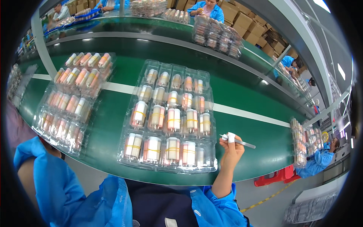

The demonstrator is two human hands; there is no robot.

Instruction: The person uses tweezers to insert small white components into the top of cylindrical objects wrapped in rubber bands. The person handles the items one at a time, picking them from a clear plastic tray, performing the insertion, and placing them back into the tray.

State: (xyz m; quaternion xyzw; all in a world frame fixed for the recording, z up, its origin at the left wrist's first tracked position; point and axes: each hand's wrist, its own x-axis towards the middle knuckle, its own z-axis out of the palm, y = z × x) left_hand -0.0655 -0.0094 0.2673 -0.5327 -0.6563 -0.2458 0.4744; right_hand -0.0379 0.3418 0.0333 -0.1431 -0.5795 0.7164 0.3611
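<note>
My right hand (pixel 231 151) is at the right edge of the middle tray, closed around slim silver tweezers (pixel 248 144). White coverings wrap some of its fingertips. In front of me lies a clear plastic tray (pixel 216 151) with rows of compartments. Bundles of white, pink and beige cylinders (pixel 152 149) stand in them, many bound with yellow bands. In the near right compartment a smaller pale cylinder (pixel 200 157) shows. A blue sleeve (pixel 56 178) is at the lower left, and my left hand is not visible.
More filled clear trays (pixel 62 123) overlap on the left of the green belt (pixel 257 128). Others (pixel 298 143) stand at its right end. Across a metal rail (pixel 124 37), people in blue work beside stacked trays (pixel 217 36). Red stools (pixel 274 177) stand right, below the belt.
</note>
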